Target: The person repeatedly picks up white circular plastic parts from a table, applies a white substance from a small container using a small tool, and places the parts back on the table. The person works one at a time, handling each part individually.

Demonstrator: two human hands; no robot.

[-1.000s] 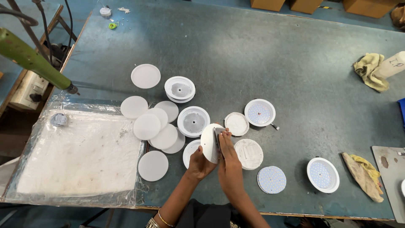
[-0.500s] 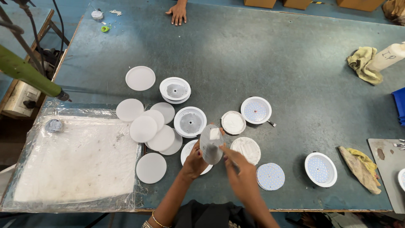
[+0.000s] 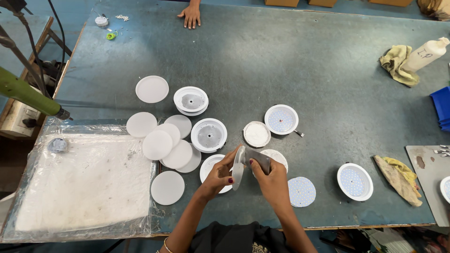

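My left hand point(image 3: 219, 176) grips a thin white round disc point(image 3: 237, 172), held on edge above the table's near side. My right hand point(image 3: 273, 182) is closed on a grey flat piece point(image 3: 258, 159) that touches the disc's upper part. Directly below the hands lie a white round housing point(image 3: 208, 165) and a white ring-shaped plate point(image 3: 280, 157), both partly hidden. A round LED board point(image 3: 301, 191) lies flat just right of my right hand.
Several white diffuser discs point(image 3: 157, 145) and round housings point(image 3: 209, 135) spread over the grey-blue table point(image 3: 300, 65). A plastic-covered white tray point(image 3: 79, 182) lies at the left, with a green tool point(image 3: 28, 93) above it. Cloths point(image 3: 398, 173) and a bottle point(image 3: 424, 54) are at the right. Another person's hand point(image 3: 190, 17) rests on the far edge.
The disc has turned from facing me to edge-on, and my right hand now presses the grey piece to it. Another person's hand has come into view at the far edge.
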